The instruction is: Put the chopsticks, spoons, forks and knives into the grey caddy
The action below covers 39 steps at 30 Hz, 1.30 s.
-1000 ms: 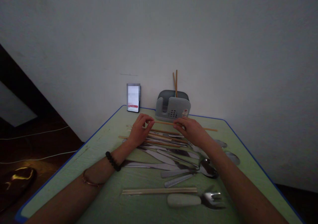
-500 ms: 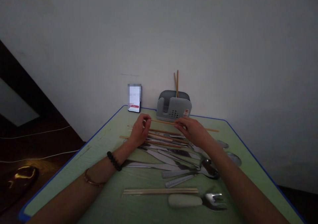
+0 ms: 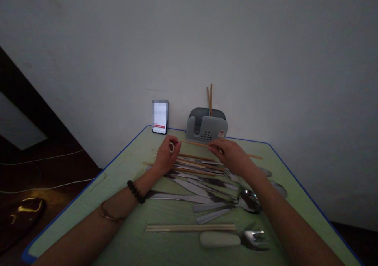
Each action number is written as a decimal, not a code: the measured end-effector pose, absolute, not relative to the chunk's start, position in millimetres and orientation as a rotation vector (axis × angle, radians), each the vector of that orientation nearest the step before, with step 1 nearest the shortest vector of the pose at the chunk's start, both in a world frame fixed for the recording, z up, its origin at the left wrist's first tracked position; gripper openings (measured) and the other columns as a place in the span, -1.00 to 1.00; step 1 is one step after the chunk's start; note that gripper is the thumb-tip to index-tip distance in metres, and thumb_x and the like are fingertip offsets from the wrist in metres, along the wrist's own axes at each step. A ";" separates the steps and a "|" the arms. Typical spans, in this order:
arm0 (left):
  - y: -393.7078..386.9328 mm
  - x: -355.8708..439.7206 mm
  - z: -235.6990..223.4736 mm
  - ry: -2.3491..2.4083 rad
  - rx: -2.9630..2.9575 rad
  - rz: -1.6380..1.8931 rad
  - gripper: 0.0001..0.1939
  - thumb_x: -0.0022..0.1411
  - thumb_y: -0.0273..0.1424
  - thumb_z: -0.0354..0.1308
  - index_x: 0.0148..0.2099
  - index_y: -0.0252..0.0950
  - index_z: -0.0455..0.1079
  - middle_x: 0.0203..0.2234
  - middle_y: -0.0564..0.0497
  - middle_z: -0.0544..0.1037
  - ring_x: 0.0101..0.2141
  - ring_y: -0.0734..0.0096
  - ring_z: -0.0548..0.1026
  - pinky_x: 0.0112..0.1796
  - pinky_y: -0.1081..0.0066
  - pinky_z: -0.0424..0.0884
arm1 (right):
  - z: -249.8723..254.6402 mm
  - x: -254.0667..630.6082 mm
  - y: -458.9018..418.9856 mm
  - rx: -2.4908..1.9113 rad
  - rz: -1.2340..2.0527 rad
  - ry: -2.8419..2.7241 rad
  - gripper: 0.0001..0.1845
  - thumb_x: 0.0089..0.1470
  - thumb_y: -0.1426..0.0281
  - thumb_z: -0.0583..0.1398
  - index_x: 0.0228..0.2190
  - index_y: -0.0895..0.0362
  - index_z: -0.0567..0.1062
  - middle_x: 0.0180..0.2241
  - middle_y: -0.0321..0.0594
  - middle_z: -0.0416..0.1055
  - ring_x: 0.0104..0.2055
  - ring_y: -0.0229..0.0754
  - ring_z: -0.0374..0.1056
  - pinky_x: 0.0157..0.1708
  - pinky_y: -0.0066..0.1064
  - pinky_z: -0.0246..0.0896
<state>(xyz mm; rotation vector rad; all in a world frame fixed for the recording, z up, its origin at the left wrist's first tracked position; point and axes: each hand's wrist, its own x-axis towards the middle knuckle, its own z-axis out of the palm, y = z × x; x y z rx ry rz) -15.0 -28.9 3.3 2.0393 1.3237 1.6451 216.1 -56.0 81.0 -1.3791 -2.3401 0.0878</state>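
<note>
Held chopstick [image 3: 193, 143] shows a slight shift rightward at its far end since the earlier frame, with its left end angled a little higher. Both hands are in nearly the same positions; the holder [image 3: 214, 125] beyond the fingers is unchanged. In my judgement this is a small adjustment of the stick's angle, not a change of grip.

Right hand [image 3: 232, 154]: thumb and fingers closed in a narrow pinch around the middle stretch of the stick. Left hand [image 3: 165, 156]: thumb and forefinger curled into a loop, tips close together, just beside the stick's left end. Whether they grip that end cannot be told.

Long axis runs crosswise, close to level. One end points at the left fingertips; the other emerges past the right hand, sloping slightly toward the wearer. Which end is the eating tip cannot be confirmed.

Below the fingers, loose chopsticks [image 3: 193, 156] lie roughly crosswise above knives [image 3: 191, 187]. Two upright chopsticks [image 3: 211, 98] stand in the holder, beyond the right fingertips.
</note>
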 end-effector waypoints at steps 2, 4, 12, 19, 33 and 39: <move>-29.0 -14.4 3.4 1.333 2.023 1.651 -0.92 0.22 -0.37 0.03 -0.26 -0.24 0.19 -0.43 0.08 0.35 -0.46 0.50 0.31 -0.45 0.49 0.29 | 81.4 216.6 -56.2 -1.374 0.085 -2.343 -0.75 0.19 0.35 0.06 -0.23 0.12 0.52 -0.25 -0.12 0.50 -0.22 -0.15 0.40 -0.18 -0.36 0.23; -29.2 -13.7 4.0 1.335 2.022 1.656 -0.91 0.21 -0.36 0.04 -0.27 -0.24 0.19 -0.44 0.09 0.35 -0.47 0.51 0.31 -0.47 0.50 0.29 | 81.9 216.7 -56.4 -1.381 0.086 -2.350 -0.75 0.19 0.35 0.06 -0.23 0.12 0.52 -0.25 -0.12 0.51 -0.22 -0.15 0.40 -0.18 -0.36 0.23; -29.7 -13.6 7.2 1.294 2.096 1.681 -0.88 0.23 -0.39 0.04 -0.16 -0.26 0.24 -0.45 0.09 0.37 -0.46 0.51 0.33 -0.45 0.50 0.31 | 80.9 215.3 -55.4 -1.424 0.095 -2.369 -0.72 0.20 0.32 0.06 -0.20 0.11 0.53 -0.25 -0.12 0.51 -0.22 -0.13 0.40 -0.20 -0.36 0.23; -28.7 -16.0 6.9 1.227 2.235 1.659 -0.87 0.28 -0.40 0.00 -0.14 -0.26 0.31 -0.40 0.04 0.38 -0.39 0.46 0.36 -0.36 0.44 0.33 | 81.5 215.3 -56.5 -1.433 0.095 -2.366 -0.73 0.19 0.33 0.07 -0.22 0.11 0.54 -0.24 -0.12 0.51 -0.23 -0.14 0.41 -0.20 -0.38 0.23; -27.3 -15.6 8.2 1.181 2.236 1.684 -0.94 0.27 -0.41 0.02 -0.27 -0.27 0.29 -0.42 0.05 0.39 -0.40 0.46 0.35 -0.40 0.45 0.31 | 81.3 213.6 -57.0 -1.416 0.140 -2.351 -0.76 0.17 0.34 0.08 -0.22 0.12 0.51 -0.24 -0.12 0.51 -0.28 -0.16 0.40 -0.27 -0.38 0.22; -26.5 -15.8 4.4 1.256 2.162 1.660 -0.91 0.27 -0.36 0.02 -0.20 -0.26 0.28 -0.42 0.05 0.39 -0.40 0.46 0.36 -0.38 0.45 0.33 | 81.7 214.1 -56.8 -1.432 0.144 -2.317 -0.87 0.12 0.36 0.12 -0.31 0.10 0.47 -0.36 -0.21 0.50 -0.41 -0.22 0.35 -0.41 -0.44 0.13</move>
